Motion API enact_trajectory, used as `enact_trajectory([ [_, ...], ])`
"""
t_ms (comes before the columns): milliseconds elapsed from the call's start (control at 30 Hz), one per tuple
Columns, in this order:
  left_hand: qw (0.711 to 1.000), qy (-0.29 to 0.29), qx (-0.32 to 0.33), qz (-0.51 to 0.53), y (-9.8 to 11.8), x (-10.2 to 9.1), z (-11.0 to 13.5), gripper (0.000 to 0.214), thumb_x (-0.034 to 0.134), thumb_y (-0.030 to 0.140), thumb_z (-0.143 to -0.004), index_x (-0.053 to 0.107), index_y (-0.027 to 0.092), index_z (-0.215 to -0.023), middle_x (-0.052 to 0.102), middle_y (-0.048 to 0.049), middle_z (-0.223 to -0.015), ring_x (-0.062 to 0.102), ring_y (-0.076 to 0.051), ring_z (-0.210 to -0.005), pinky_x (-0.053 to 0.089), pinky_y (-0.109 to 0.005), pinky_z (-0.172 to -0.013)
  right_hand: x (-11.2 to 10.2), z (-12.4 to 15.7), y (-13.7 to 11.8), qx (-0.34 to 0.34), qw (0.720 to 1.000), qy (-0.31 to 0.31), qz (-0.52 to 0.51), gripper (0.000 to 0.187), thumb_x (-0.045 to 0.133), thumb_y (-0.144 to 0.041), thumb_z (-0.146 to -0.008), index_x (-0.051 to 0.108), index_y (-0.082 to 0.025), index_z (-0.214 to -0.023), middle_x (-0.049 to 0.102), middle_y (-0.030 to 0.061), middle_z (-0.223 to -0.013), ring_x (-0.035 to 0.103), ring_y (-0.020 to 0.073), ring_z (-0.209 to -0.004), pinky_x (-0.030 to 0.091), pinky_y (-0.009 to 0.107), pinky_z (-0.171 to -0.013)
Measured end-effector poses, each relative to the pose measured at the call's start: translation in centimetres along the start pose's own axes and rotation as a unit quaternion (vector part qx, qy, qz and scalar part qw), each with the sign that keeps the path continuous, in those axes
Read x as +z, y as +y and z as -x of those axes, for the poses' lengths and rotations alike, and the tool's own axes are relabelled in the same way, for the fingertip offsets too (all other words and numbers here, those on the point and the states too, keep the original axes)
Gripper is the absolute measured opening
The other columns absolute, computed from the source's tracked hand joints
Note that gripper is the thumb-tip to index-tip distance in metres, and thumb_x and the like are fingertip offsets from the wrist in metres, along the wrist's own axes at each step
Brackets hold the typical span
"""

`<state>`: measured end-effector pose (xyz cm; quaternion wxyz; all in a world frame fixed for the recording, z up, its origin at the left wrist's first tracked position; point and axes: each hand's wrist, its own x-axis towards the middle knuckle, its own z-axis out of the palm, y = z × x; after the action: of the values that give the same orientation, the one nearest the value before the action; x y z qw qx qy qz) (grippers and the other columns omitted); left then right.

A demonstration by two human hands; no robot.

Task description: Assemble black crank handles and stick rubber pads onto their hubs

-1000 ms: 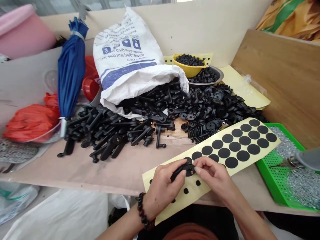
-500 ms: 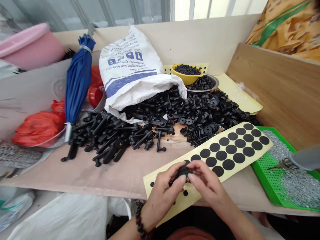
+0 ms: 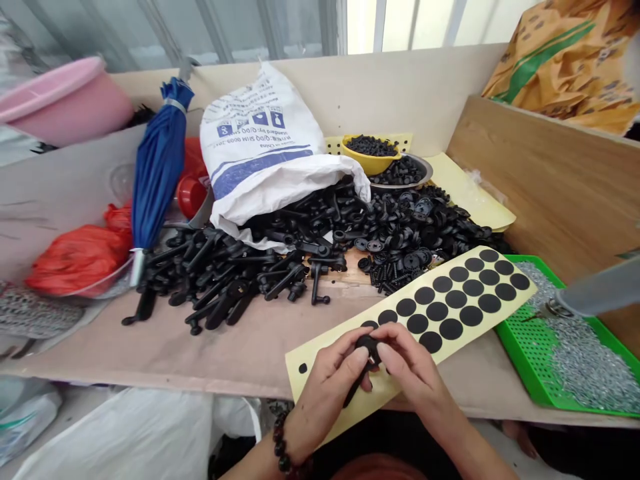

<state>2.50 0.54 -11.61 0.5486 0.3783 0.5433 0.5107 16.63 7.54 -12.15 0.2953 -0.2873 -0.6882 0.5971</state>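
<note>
Over the front of the table, my left hand (image 3: pixel 323 383) is closed round a black plastic crank handle (image 3: pixel 369 343). Its round end faces up between my two thumbs, and its arm slants down under my left palm. My right hand (image 3: pixel 415 370) pinches the same round end from the other side, thumb and fingertips against it. Beneath both hands lies a pale yellow sheet (image 3: pixel 320 357) bearing rows of round black stickers (image 3: pixel 451 329). My fingers hide part of the crank handle and part of the sheet.
Behind are heaps of black crank handles (image 3: pixel 235 293) and round black parts (image 3: pixel 425 220), beside a white sack (image 3: pixel 265 140). A yellow bowl (image 3: pixel 373 165) of small black pieces sits farther back. At right, a green tray (image 3: pixel 525 363) holds metal screws below a grey power tool (image 3: pixel 600 290).
The crank handle has turned in my hands, so its round end and slanting arm now show more. My view has shifted slightly; both hands remain over the sheet.
</note>
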Motion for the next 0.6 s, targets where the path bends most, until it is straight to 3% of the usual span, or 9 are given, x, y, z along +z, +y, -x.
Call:
enact_trajectory([
  [200, 0.999, -0.026, 0.031, -0.016, 0.1, 0.2, -0.1, 0.045, 0.055, 0.037, -0.086, 0.053, 0.015, -0.125, 0.058, -0.0019, -0.077, 0.051, -0.011, -0.065, 0.039, -0.021, -0.059, -0.1, -0.2, 0.0, -0.002, 0.999, 0.023, 0.033, 0.023, 0.035, -0.035, -0.098, 0.056, -0.024, -0.099, 0.059, -0.0015, -0.085, 0.056, 0.0119, -0.076, 0.045, 0.019, -0.067],
  [300, 0.999, -0.022, 0.04, -0.03, -0.5, 0.1, 0.2, 0.046, 0.055, 0.037, -0.085, 0.053, 0.016, -0.126, 0.056, -0.0018, -0.078, 0.048, -0.01, -0.06, 0.041, -0.021, -0.056, 0.3, -0.1, 0.2, -0.059, 0.99, 0.027, 0.127, 0.024, 0.032, -0.027, -0.098, 0.055, -0.023, -0.1, 0.06, 0.0007, -0.084, 0.057, 0.0144, -0.076, 0.045, 0.024, -0.069],
  [400, 0.999, 0.002, 0.039, -0.022, -1.3, 0.1, 0.6, 0.045, 0.056, 0.038, -0.085, 0.054, 0.017, -0.124, 0.054, -0.0011, -0.076, 0.044, -0.009, -0.057, 0.041, -0.02, -0.054, 1.2, 0.0, 0.6, -0.146, 0.963, 0.039, 0.225, 0.024, 0.031, -0.018, -0.095, 0.053, -0.021, -0.103, 0.061, 0.0051, -0.088, 0.058, 0.0188, -0.08, 0.046, 0.031, -0.073],
  [500, 1.0, 0.017, 0.018, -0.013, -1.6, -0.3, 0.8, 0.047, 0.059, 0.041, -0.082, 0.056, 0.017, -0.123, 0.053, -0.0004, -0.074, 0.042, -0.008, -0.055, 0.041, -0.019, -0.051, 2.4, 0.3, 0.7, -0.173, 0.95, 0.016, 0.258, 0.026, 0.03, -0.014, -0.094, 0.051, -0.02, -0.109, 0.061, 0.0079, -0.091, 0.058, 0.0211, -0.083, 0.047, 0.036, -0.074],
  [600, 0.999, 0.022, -0.015, -0.048, -1.2, -2.1, 1.7, 0.048, 0.058, 0.045, -0.082, 0.058, 0.019, -0.122, 0.057, -0.0006, -0.071, 0.044, -0.009, -0.051, 0.041, -0.019, -0.047, 3.0, 0.6, 0.2, -0.144, 0.958, -0.032, 0.247, 0.031, 0.033, -0.015, -0.094, 0.044, -0.02, -0.122, 0.061, 0.0093, -0.103, 0.058, 0.0209, -0.092, 0.049, 0.036, -0.081],
])
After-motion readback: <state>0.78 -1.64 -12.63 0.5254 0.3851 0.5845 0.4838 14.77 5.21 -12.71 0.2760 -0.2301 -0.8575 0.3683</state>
